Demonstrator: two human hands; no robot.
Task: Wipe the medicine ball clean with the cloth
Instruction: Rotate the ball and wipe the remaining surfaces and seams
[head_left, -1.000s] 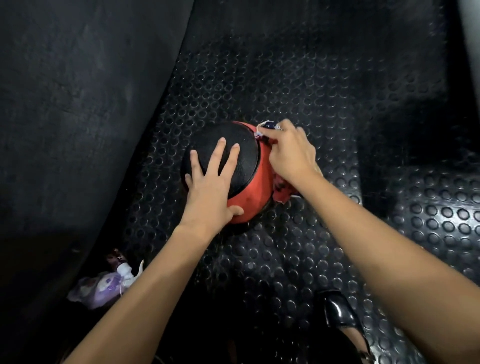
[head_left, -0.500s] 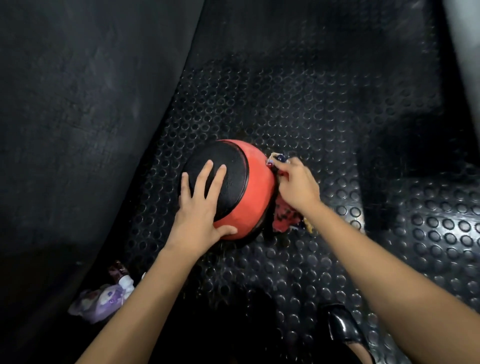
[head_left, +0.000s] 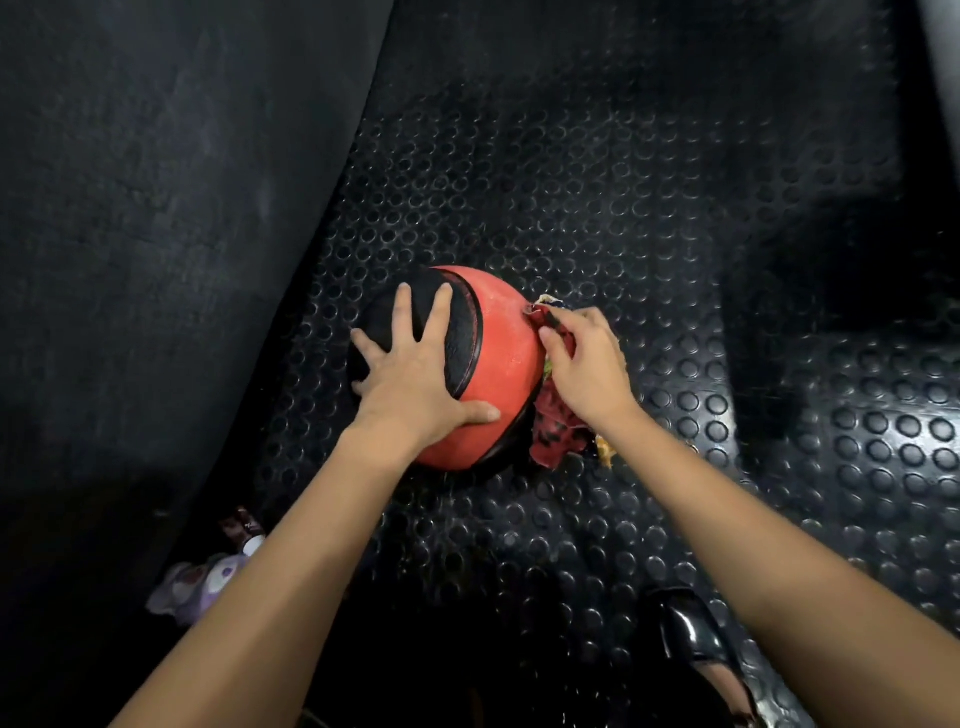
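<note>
The cloth (head_left: 556, 434) lies mostly hidden under the right hand (head_left: 589, 366), its pattern unclear.

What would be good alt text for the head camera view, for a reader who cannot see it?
A person's left hand lies spread on a red and black medicine ball on a studded black rubber floor, while the right hand presses a red patterned cloth against the ball's right side.
</note>
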